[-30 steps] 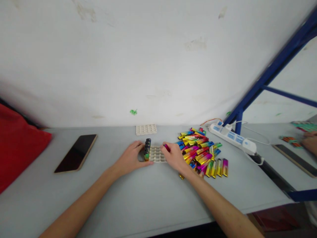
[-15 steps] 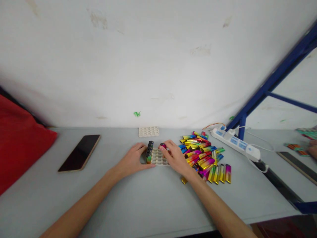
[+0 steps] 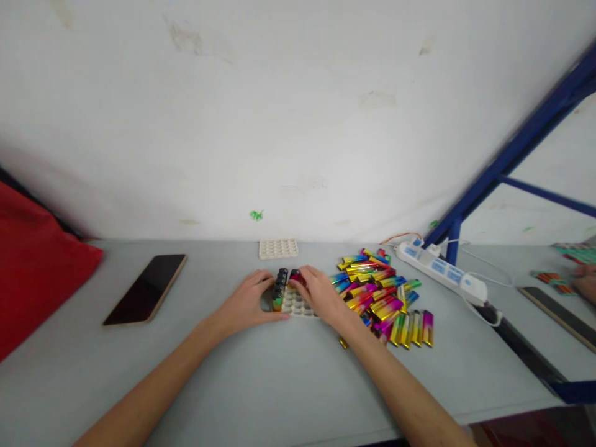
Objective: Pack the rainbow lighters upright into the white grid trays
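A pale moulded tray (image 3: 298,305) with rows of pockets lies on the table. A row of lighters (image 3: 280,285) with black tops stands upright along its left end. My left hand (image 3: 254,299) curves round that end, fingers at the back and thumb along the front edge, steadying the tray. In my closed right hand (image 3: 321,297) is a lighter (image 3: 295,275) with a dark top and a magenta body, held over the tray beside the filled row. Its lower part is hidden by the fingers. A pile of shiny multicoloured lighters (image 3: 372,288) lies right of my right hand.
A second pale tray (image 3: 278,249) is near the wall. A phone (image 3: 146,290) lies at left, by a red cloth-like thing (image 3: 37,267). A white power strip (image 3: 442,268) and a blue metal frame (image 3: 479,192) stand at right. Another person's hand (image 3: 585,282) shows beyond.
My right hand has moved left with the lighter, bringing it closer to the standing row. My left hand stays at the tray's left end. The view has shifted slightly.
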`<act>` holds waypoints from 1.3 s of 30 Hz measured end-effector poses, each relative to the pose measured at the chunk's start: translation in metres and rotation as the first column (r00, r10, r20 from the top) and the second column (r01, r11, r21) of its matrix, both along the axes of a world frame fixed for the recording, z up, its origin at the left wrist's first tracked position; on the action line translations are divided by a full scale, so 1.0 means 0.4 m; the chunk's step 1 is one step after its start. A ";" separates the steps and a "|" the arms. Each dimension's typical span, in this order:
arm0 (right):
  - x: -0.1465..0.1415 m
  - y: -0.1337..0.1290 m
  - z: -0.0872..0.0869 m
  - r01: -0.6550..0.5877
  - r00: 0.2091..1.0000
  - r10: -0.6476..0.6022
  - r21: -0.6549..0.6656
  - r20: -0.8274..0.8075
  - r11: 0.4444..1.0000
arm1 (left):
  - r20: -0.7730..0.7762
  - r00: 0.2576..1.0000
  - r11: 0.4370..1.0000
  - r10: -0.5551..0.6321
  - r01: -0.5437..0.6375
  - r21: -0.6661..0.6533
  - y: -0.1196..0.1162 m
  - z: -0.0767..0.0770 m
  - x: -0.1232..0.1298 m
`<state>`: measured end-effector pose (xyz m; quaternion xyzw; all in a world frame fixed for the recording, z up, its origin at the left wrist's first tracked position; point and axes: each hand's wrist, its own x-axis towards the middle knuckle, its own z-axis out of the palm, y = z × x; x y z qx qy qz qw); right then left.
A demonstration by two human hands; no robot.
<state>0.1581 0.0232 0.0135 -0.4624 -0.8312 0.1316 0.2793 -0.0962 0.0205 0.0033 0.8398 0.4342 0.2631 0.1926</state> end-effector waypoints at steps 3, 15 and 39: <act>-0.008 0.002 0.006 0.007 0.992 -0.008 0.008 0.126 1.000 | -0.001 1.000 1.000 -0.001 0.001 -0.011 0.005 -0.004 -0.003; 0.290 0.038 0.053 0.003 0.984 0.016 -0.106 0.175 0.994 | -0.003 1.000 0.998 0.019 -0.019 0.054 0.019 -0.020 -0.009; 0.106 -0.018 0.043 0.023 0.592 -0.336 -0.401 -0.732 0.916 | -0.004 0.999 0.998 0.043 -0.043 0.052 0.002 -0.004 0.000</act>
